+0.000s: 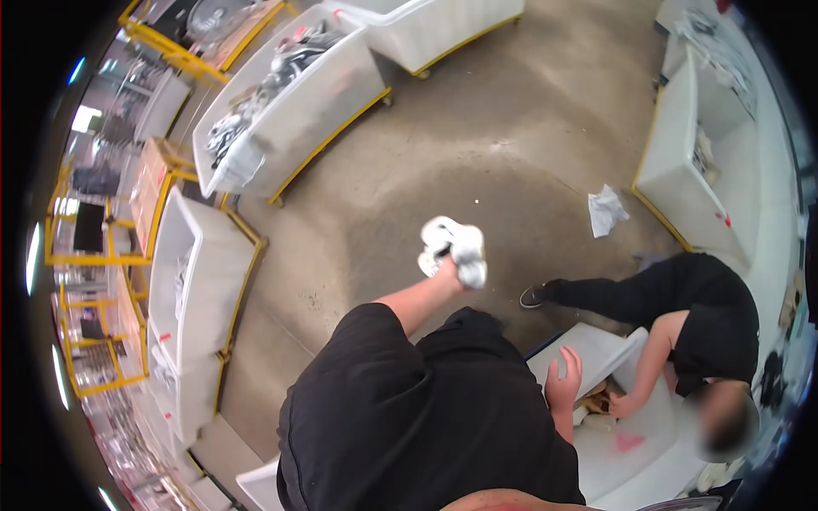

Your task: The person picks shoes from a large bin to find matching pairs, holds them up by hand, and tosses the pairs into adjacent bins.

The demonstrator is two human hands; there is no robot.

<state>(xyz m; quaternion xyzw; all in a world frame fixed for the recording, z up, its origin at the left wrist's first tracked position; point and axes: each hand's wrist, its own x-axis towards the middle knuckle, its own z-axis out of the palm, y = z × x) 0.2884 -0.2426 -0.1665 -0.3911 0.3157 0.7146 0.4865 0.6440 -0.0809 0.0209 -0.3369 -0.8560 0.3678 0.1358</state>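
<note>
A bundle of white shoes hangs over the concrete floor at the middle of the head view. My left hand is closed round it from below, and its fingers are partly hidden by the bundle. My right hand is at the near edge of a white bin at the lower right, fingers raised and apart, holding nothing. Inside that bin lie brown and pale items, small and hard to make out.
A co-worker in black bends over the same bin, one hand on its contents. White wheeled bins stand at the left, top and right. A pale cloth lies on the floor.
</note>
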